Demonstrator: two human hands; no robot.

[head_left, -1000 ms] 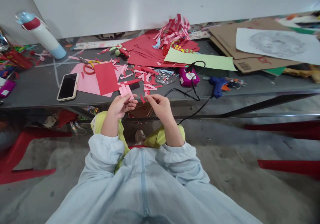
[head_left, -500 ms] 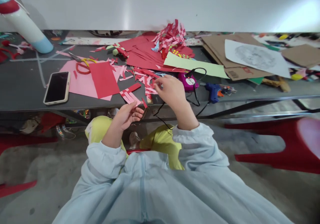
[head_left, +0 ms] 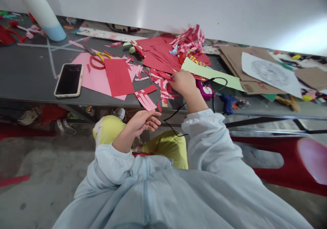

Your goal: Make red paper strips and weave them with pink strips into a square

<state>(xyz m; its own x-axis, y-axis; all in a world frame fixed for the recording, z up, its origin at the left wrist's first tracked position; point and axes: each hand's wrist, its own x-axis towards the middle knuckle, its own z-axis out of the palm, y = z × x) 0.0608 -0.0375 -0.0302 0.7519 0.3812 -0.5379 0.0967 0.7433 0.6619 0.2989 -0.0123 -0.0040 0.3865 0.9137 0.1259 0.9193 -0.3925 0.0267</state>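
My left hand (head_left: pixel 146 122) is open at the table's front edge, palm turned up and fingers spread. Just beyond its fingertips lies a partly woven piece (head_left: pixel 146 97) of pink strips crossed with red, along with a small red scrap (head_left: pixel 159 106). My right hand (head_left: pixel 186 83) reaches into the heap of cut red and pink paper strips (head_left: pixel 163 83). Its fingers are bent and pinched together at the heap's right side; what they hold, if anything, is hidden. To the left are a red paper sheet (head_left: pixel 118 77) and a pink sheet (head_left: pixel 93 77).
Scissors (head_left: pixel 98 59) and a phone (head_left: pixel 68 80) lie to the left, near a bottle (head_left: pixel 44 16). A pink box with a black cable (head_left: pixel 206 90) and a blue glue gun (head_left: pixel 227 103) are right. Behind are red sheets (head_left: pixel 160 57), a green strip (head_left: pixel 213 74) and cardboard (head_left: pixel 230 57).
My right hand has moved onto the heap of strips, its fingers lowered among them. My left hand's fingers have straightened. The camera view has shifted and tilted slightly.
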